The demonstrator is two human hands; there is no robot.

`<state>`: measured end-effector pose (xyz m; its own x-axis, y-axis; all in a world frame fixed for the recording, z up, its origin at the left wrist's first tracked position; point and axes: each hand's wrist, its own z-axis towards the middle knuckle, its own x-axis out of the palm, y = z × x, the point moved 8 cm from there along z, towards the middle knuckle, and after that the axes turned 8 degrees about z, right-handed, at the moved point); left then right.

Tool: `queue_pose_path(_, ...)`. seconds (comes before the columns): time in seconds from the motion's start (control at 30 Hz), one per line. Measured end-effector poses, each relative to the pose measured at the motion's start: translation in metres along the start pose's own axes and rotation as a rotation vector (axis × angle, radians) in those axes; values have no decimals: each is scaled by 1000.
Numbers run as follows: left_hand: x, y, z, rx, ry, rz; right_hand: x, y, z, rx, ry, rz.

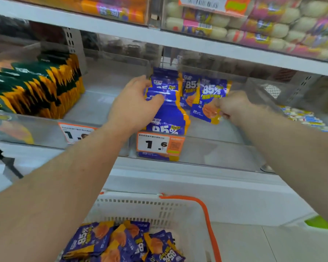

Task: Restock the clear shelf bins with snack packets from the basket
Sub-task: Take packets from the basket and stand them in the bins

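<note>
- Purple-and-orange snack packets (pixel 167 103) are standing up in the clear shelf bin (pixel 206 148), behind the price tag (pixel 160 144).
- Left hand (pixel 134 108) is curling round the nearest stack of packets, thumb pressing on its front.
- Right hand (pixel 233 105) is pinching the lower corner of a single packet (pixel 209 103) just right of that stack.
- Judging by this, the step is squaring the row: keeping packets upright, faces forward, and pushing them back so more fit.
- More packets are waiting in the white basket (pixel 178 210), near and below.
- Green-and-yellow packets (pixel 42 87) are filling the bin on the left; the upper shelf (pixel 121 31) is hanging low, limiting room above.
</note>
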<state>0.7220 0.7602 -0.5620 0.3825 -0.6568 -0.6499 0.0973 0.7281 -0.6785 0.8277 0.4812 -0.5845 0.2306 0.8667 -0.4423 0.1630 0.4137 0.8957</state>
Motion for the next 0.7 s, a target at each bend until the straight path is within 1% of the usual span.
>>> queue_pose_path(0.07,-3,-1,-2,-3,-36,-18,11,1,20,-8,-45,-103)
queue_pose_path(0.1,-3,-1,-2,0,-49,-25,17,1,29,-13,-46,-114)
queue_pose_path(0.2,-1,0,-3,5,-66,-17,45,2,48,10,66,-69)
queue_pose_path(0.23,0,2,-2,0,-61,-16,50,4,52,4,62,-93)
queue_pose_path(0.3,1,5,0,-13,-54,-5,55,8,60,-27,9,-205)
queue_pose_path(0.47,0,5,1,-3,-53,-3,65,10,61,-77,-54,-338)
queue_pose_path(0.6,2,5,1,9,-53,3,63,11,56,-90,-94,-365)
queue_pose_path(0.7,1,5,1,17,-49,5,58,6,60,-55,-86,-372)
